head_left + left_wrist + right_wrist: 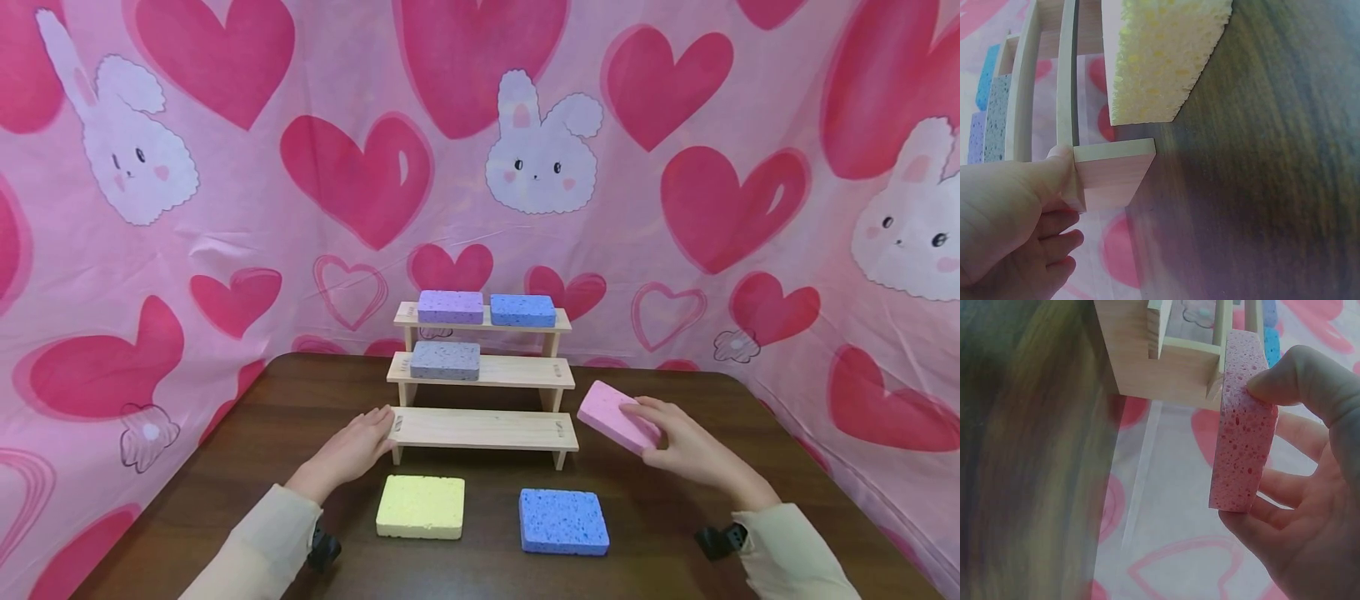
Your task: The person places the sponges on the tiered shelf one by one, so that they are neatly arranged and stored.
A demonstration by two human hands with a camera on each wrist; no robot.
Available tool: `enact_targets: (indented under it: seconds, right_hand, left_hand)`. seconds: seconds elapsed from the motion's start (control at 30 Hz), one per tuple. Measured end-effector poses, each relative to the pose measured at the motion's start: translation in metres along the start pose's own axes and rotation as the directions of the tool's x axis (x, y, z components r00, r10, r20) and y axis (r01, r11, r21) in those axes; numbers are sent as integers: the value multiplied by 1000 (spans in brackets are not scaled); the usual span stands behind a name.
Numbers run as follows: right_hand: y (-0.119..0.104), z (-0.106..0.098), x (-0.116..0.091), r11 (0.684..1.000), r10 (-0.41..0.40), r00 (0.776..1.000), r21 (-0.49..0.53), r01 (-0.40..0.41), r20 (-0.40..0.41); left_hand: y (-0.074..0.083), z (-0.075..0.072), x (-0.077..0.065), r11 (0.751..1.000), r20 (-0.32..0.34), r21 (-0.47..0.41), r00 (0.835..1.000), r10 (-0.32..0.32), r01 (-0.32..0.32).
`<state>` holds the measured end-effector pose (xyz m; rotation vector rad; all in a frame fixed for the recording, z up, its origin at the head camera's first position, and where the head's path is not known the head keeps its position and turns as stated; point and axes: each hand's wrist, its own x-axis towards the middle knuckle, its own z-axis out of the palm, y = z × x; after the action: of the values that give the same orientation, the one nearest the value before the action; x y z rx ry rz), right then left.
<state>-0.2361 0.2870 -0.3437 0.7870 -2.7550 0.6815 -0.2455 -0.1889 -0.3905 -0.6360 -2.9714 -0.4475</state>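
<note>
My right hand grips a pink sponge by its edges, thumb on one side and fingers on the other. It is held tilted, just right of a three-step wooden display stand. My left hand holds the left end of the stand's lowest step; in the left wrist view the thumb presses on the board's edge. On the top step sit a purple sponge and a blue sponge. A grey sponge lies on the left of the middle step. The lowest step is bare.
In front of the stand, a yellow sponge and a second blue sponge lie on the dark wooden table. Behind the table hangs a pink cloth with hearts and rabbits.
</note>
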Motion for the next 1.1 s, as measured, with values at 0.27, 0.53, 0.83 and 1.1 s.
enact_targets:
  seconds: [0.27, 0.53, 0.83, 1.1]
  right_hand:
    - [-5, 1, 18, 999, 15, 999, 29, -16, 36]
    - [-10, 2, 35, 998, -12, 998, 60, 8, 61]
    - [-20, 4, 57, 996, -70, 993, 68, 64, 90]
    - [-27, 8, 74, 996, -69, 989, 71, 60, 134]
  left_hand:
    - [0, 0, -1, 1000, -9, 14, 1000, 13, -13]
    - [1, 0, -2, 1000, -9, 20, 1000, 18, -18]
    - [2, -1, -3, 1000, -16, 20, 1000, 24, -24]
    - [2, -2, -3, 999, -18, 24, 999, 29, -29]
